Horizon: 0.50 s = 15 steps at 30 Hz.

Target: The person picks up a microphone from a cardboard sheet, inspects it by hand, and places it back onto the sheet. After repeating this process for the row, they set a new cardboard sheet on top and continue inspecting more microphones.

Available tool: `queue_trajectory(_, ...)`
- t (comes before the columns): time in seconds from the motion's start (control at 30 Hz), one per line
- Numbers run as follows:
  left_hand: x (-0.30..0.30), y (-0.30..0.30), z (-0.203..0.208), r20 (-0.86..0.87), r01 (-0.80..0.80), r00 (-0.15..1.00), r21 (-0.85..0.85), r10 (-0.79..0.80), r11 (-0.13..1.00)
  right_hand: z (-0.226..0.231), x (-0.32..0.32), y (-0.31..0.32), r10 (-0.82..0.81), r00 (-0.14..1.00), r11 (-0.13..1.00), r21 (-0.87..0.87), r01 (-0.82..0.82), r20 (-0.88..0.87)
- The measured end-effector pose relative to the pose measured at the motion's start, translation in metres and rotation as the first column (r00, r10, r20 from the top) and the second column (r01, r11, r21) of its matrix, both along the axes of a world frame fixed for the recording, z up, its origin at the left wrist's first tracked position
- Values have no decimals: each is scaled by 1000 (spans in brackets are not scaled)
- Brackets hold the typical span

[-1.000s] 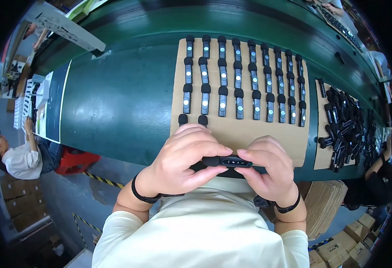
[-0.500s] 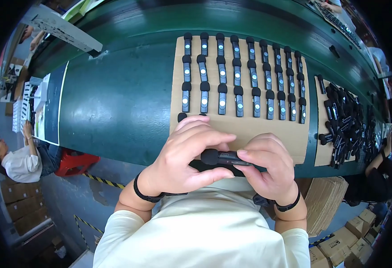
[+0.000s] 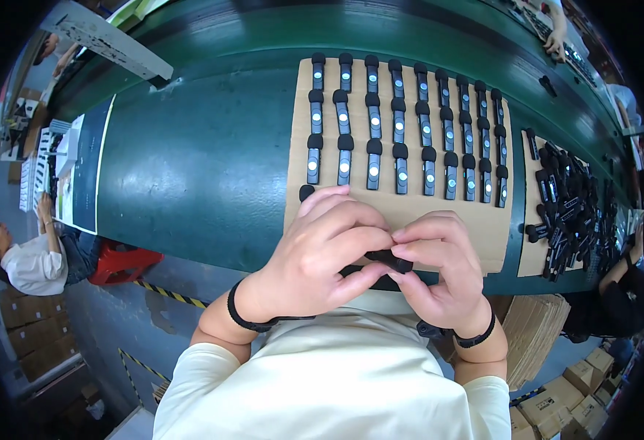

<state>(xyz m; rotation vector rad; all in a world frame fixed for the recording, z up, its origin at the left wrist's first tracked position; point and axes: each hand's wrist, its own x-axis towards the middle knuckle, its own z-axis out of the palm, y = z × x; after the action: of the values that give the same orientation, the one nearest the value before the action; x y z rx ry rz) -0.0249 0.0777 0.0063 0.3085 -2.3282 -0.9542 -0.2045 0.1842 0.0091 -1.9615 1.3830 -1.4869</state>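
Note:
Close to my body, both hands hold a small black clip-on microphone (image 3: 397, 262) with a foam tip. My left hand (image 3: 325, 253) has its thumb and fingers closed around one end. Pinching the other end, my right hand (image 3: 443, 268) touches the left fingertips. Most of the microphone is hidden by the fingers. Just beyond, similar microphones (image 3: 374, 172) lie in neat rows on a cardboard sheet (image 3: 446, 235), foam tips pointing away, each with a pale round spot. Another foam tip (image 3: 306, 192) shows beside my left hand, its body covered.
A heap of black microphones (image 3: 564, 198) lies on cardboard at the right. The green table (image 3: 190, 169) stretches left to a metal post (image 3: 116, 51) and white trays (image 3: 39, 176). A seated person (image 3: 32, 257) is at the far left. Flattened cardboard (image 3: 535, 337) stands below right.
The microphone has turned in my hands, its foam tip moving from the left end to the right. My left fingers have closed on it. The view has shifted slightly.

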Motion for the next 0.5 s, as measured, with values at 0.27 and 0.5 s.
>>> queue_trajectory(0.27, 30, -18, -16, 56, -174, 984, 57, 171, 983, -27, 0, -1, -2, 985, 996, 91, 18, -171)
queue_trajectory(0.5, 54, -26, -31, 95, -346, 937, 114, 336, 931, -44, 7, 1, -11, 827, 997, 55, 51, -562)
